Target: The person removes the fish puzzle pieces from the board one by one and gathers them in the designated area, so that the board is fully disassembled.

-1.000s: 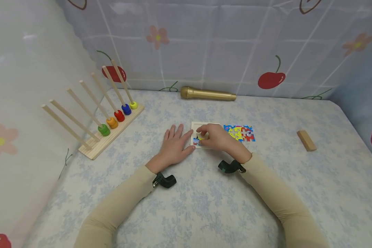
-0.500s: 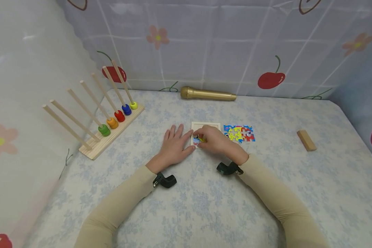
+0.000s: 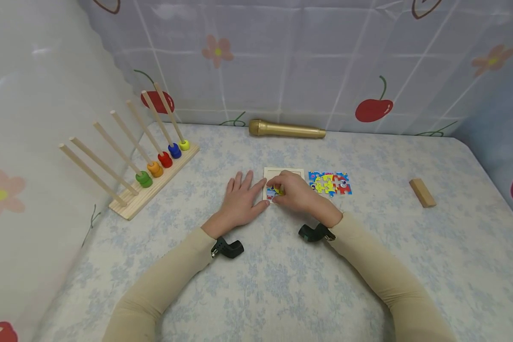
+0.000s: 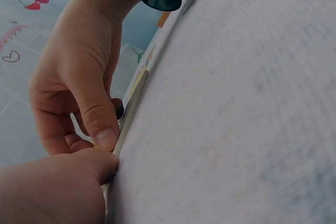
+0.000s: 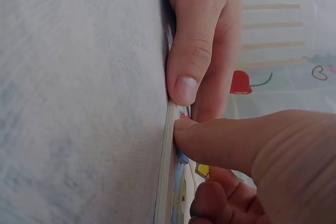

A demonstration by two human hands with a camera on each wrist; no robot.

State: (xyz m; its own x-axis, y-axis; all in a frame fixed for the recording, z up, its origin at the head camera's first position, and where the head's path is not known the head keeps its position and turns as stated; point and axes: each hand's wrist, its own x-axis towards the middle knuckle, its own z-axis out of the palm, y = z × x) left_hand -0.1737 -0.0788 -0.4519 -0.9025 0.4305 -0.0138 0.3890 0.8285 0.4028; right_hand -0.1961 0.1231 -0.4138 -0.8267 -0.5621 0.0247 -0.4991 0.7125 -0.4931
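Observation:
A shallow pale wooden puzzle tray [image 3: 284, 169] lies on the table, partly hidden by my hands. My left hand [image 3: 241, 202] lies flat with spread fingers, thumb and index finger at the tray's left rim. Over the tray, my right hand [image 3: 298, 194] has curled fingers and pinches a small yellow puzzle piece [image 5: 202, 170], mostly hidden by the fingers. Its thumb [image 5: 210, 137] presses low at the tray's near left corner, beside my left thumb [image 5: 186, 85]. Blue picture pieces [image 3: 270, 195] show inside that corner. Right of the tray lies a joined blue, yellow and red puzzle section [image 3: 330, 184].
A wooden peg stand [image 3: 162, 183] with coloured beads on several of its rods stands at the left. A gold microphone [image 3: 287, 129] lies at the back by the curtain. Far right is a small wooden block [image 3: 422, 193]. Both wrists carry black cameras.
My right hand has shifted slightly left and toward me over the tray, its fingers drawing closer to the left corner. My left hand has stayed in place.

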